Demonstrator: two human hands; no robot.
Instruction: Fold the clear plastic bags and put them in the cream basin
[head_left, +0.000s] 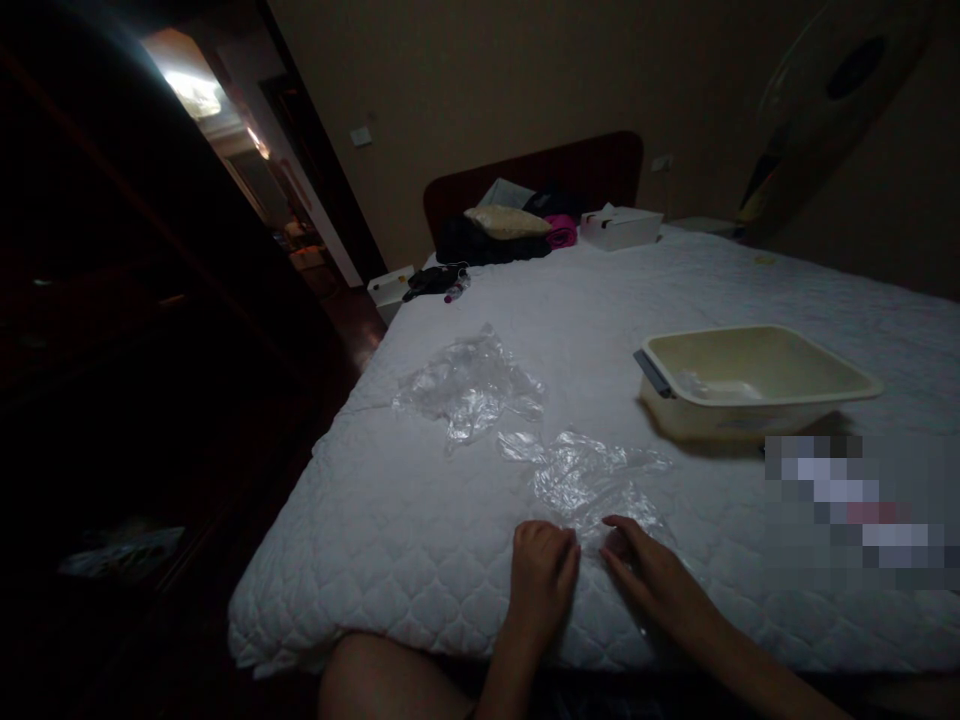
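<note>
A clear, crumpled plastic bag (581, 475) lies on the white quilted bed cover, close in front of both hands. My left hand (541, 580) is at the bag's near edge, fingers curled and thumb pressed against them, apparently pinching the thin film. To its right, my right hand (656, 580) rests beside the same edge with thumb and forefinger apart; its lower fingers are partly hidden. Farther back and to the left, a second clear plastic bag (472, 385) lies spread and wrinkled on the cover.
A cream plastic bin (757, 420) with a grey handle stands at right, some clear plastic inside. Beside it is a pixelated patch. White boxes (622, 228), a pillow (510, 221) and dark cloth lie near the headboard (540, 180). A fan (847, 90) stands back right.
</note>
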